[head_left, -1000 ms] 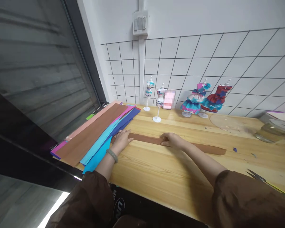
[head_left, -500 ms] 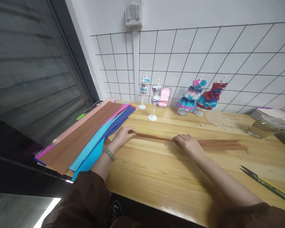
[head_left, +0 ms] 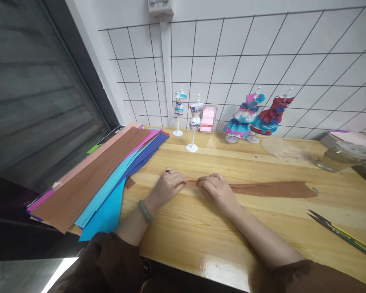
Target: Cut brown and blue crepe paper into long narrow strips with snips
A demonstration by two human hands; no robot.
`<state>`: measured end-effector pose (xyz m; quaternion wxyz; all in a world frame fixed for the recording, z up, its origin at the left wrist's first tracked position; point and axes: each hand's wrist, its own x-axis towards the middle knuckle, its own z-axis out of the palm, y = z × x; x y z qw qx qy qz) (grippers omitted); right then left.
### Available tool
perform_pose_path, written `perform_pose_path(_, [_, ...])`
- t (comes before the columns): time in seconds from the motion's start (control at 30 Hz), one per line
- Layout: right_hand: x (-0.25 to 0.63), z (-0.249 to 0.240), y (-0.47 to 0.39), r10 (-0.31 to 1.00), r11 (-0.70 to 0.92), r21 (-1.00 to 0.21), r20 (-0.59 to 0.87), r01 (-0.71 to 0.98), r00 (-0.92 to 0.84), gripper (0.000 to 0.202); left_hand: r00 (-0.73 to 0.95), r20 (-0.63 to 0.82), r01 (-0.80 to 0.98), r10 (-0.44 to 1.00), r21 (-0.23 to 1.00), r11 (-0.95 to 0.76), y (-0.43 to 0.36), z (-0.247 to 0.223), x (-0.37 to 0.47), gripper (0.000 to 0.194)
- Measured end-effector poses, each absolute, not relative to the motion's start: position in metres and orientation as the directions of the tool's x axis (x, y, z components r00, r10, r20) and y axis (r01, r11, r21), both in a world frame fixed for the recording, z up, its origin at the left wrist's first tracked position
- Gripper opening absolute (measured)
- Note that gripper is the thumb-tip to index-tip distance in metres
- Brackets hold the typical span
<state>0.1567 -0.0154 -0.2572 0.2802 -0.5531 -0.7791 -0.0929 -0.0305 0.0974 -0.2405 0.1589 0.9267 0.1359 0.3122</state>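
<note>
A long strip of brown crepe paper [head_left: 271,189] lies across the wooden table, narrowed into a folded band toward its left end. My left hand [head_left: 167,186], with a bangle at the wrist, pinches that left end. Close beside it, my right hand [head_left: 218,191] has its fingers closed on the same strip, and a short folded stretch shows between the two hands. Right of my right hand the paper spreads wider and flat, ending in an uneven edge. Both sets of fingertips partly hide the paper they hold.
Coloured paper sheets [head_left: 103,171] are piled at the left, near a small brown scrap [head_left: 129,183]. Thread snips [head_left: 338,231] lie at the right. Several small dress forms [head_left: 192,122] stand along the wall. A round clear container [head_left: 338,158] sits back right.
My hands have come closer together, the left moving right and the right moving left along the strip. The flat stretch right of my right hand is longer. The camera view has shifted slightly.
</note>
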Motion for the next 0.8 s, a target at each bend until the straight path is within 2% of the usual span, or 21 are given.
perform_pose_path(0.3, [0.1530, -0.2588, -0.0178, 0.794, 0.377, -0.221, 0.577, 0.900, -0.191, 0.017, 0.764, 0.586, 0.066, 0.271, 0.348, -0.935, 0.0994, -0.2407, -0.0319, 0.015])
perform_pose_path(0.6, [0.1514, -0.2588, -0.0173, 0.738, 0.461, -0.253, 0.641, 0.851, -0.209, 0.014, 0.810, 0.507, 0.054, 0.295, 0.436, -0.898, 0.0980, -0.2427, -0.0340, 0.016])
perform_pose_path(0.8, [0.1500, -0.2577, -0.0190, 0.767, 0.426, -0.306, 0.621, 0.851, -0.161, 0.011, 0.805, 0.496, 0.037, 0.324, 0.504, -0.863, 0.0962, -0.2402, -0.0322, 0.020])
